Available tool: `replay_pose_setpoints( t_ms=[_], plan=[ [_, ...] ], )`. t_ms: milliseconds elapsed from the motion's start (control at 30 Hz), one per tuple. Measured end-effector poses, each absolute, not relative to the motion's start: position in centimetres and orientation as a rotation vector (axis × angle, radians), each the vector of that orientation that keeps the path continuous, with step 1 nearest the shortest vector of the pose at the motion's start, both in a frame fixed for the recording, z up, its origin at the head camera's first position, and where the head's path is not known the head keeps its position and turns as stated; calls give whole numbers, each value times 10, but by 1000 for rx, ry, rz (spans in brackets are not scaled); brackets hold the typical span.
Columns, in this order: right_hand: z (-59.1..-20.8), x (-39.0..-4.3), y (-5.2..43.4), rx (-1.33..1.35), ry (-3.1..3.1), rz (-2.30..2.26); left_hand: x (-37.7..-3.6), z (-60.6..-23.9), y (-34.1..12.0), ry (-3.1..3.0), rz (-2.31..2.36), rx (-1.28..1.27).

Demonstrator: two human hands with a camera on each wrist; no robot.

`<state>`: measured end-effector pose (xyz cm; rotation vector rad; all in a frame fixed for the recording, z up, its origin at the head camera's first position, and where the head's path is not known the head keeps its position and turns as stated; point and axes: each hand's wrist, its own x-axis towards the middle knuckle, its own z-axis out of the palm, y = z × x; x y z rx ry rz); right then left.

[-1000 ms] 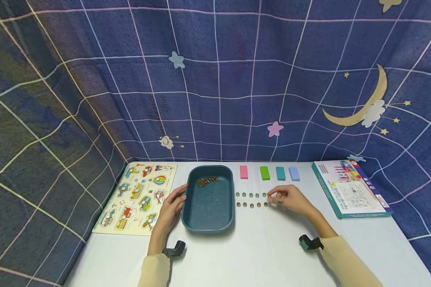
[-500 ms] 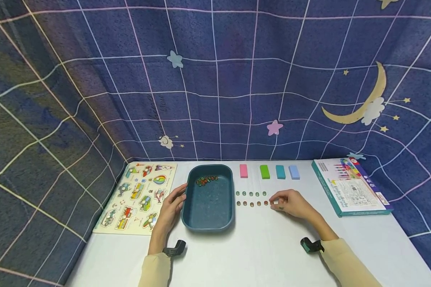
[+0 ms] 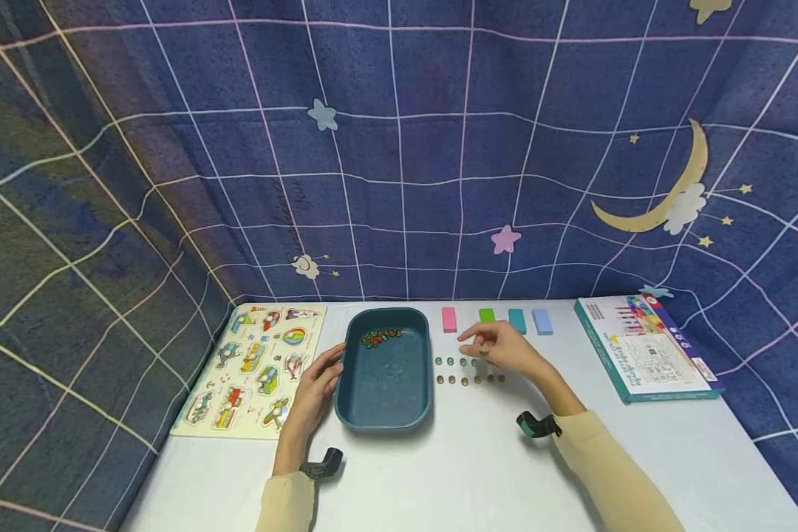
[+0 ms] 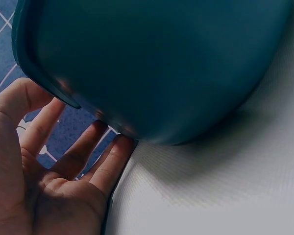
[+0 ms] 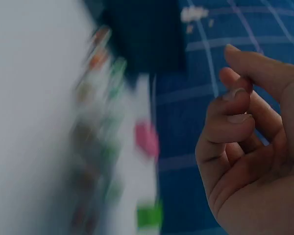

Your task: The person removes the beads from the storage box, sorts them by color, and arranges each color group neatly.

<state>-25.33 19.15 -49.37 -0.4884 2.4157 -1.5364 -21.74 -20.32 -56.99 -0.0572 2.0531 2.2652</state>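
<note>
A dark teal bin [image 3: 384, 428] stands on the white table, with a cluster of small shiny marbles [image 3: 379, 338] at its far end. My left hand [image 3: 314, 388] rests against the bin's left side; in the left wrist view its extended fingers [image 4: 110, 164] touch the outer wall and the thumb is at the rim. Right of the bin are two rows of marbles: greenish ones [image 3: 449, 361] behind, reddish-brown ones [image 3: 465, 381] in front. Above the greenish row hovers my right hand [image 3: 502, 349], hiding part of it. Its fingers are loosely bent, thumb and index apart, holding nothing.
Pink [image 3: 449, 320], green [image 3: 487, 315], teal [image 3: 516, 321] and light blue [image 3: 541, 322] blocks line the back. A picture puzzle board [image 3: 253, 369] lies at left, a flat printed box [image 3: 648, 347] at right. A patterned curtain [image 3: 399, 162] hangs behind the table.
My right hand has left the right end of the front row, moving up and left toward the bin. One more marble lies at that end. The left hand stays put.
</note>
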Motion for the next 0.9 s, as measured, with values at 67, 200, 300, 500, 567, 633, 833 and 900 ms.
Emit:
replay_pose_setpoints(
  t_ms=[67, 200, 300, 500, 567, 633, 833, 900],
  plan=[
    [-483, -260, 166, -506, 2376, -1581, -218, -571, -204, 2044, 2273, -51],
    [-467, -272, 112, -547, 2285, -1676, -219, -571, -205, 2022, 2295, -52],
    [-462, -282, 75, -559, 2249, -1711, -218, -570, -204, 2028, 2285, -50],
    [-477, -300, 24, -461, 2267, -1692, -219, -571, -203, 2027, 2281, -42],
    [-486, -303, 14, -408, 2293, -1652, -219, -571, -204, 2023, 2280, -35],
    [-496, -304, 7, -374, 2355, -1590, -218, -571, -204, 2019, 2279, -24],
    [-515, -304, -1, -272, 2652, -1351, -218, -570, -205, 2003, 2297, 15],
    [-518, -304, -1, -229, 2688, -1308, -218, -570, -206, 2000, 2301, 23]
  ],
)
